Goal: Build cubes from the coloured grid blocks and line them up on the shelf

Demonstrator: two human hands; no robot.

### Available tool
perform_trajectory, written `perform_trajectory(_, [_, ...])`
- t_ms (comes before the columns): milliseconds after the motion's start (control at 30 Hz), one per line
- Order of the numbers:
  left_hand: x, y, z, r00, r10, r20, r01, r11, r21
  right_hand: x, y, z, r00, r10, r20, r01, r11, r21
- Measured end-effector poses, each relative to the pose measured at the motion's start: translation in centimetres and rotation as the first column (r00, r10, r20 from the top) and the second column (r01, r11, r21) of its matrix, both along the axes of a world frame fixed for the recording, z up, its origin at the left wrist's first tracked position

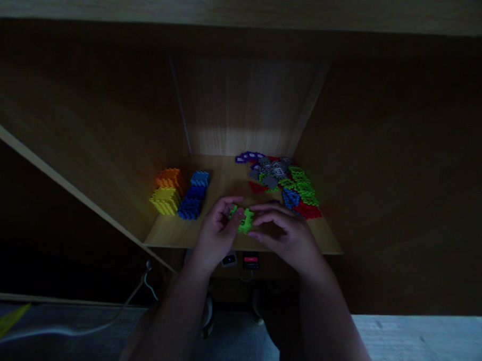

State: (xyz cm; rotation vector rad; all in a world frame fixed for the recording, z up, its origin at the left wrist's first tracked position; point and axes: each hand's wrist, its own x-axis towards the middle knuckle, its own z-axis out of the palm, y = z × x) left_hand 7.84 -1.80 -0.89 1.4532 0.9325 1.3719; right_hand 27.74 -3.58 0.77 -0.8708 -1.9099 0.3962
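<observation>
Both hands meet over the front middle of a small wooden desk (170,235). My left hand (216,230) and my right hand (285,233) are closed from either side on a bright green interlocking plastic piece (244,220). Fingers cover part of the piece, so I cannot tell whether it is one tile or two joined.
Stacks of orange (170,178), yellow (165,200) and blue tiles (194,195) stand at the left. A loose pile of purple, grey, green, blue and red tiles (285,183) lies at the back right. Wooden side walls enclose the dim desk. A cable (99,327) trails on the floor below.
</observation>
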Motion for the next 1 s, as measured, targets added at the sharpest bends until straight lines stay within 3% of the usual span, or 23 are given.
perform_trajectory(367, [0.6,0.5,0.1,0.996,0.093,0.013,-0.093,0.995,0.029,-1.0,0.1,-0.4,0.995,-0.095,0.027,0.093,0.992,0.081])
perform_trajectory(500, [0.4,0.4,0.0,0.991,0.124,0.041,-0.127,0.99,0.057,-0.5,0.3,-0.6,0.99,-0.137,0.033,0.135,0.989,0.055])
perform_trajectory(600, [-0.8,0.0,0.5,0.981,0.162,-0.104,-0.142,0.974,0.177,0.7,0.6,-1.0,0.971,-0.235,0.044,0.234,0.972,0.01])
perform_trajectory(700, [-2.4,-0.3,1.2,0.906,0.162,-0.39,-0.039,0.952,0.303,1.5,1.0,-1.6,0.957,-0.281,0.071,0.284,0.958,-0.028])
perform_trajectory(833, [-3.9,0.1,0.7,0.819,0.079,-0.569,0.096,0.958,0.27,1.2,1.3,-2.1,0.968,-0.234,0.094,0.241,0.968,-0.064])
perform_trajectory(1000, [-4.3,0.9,-0.6,0.795,0.025,-0.606,0.134,0.967,0.217,0.1,1.4,-2.2,0.97,-0.195,0.147,0.208,0.975,-0.078])
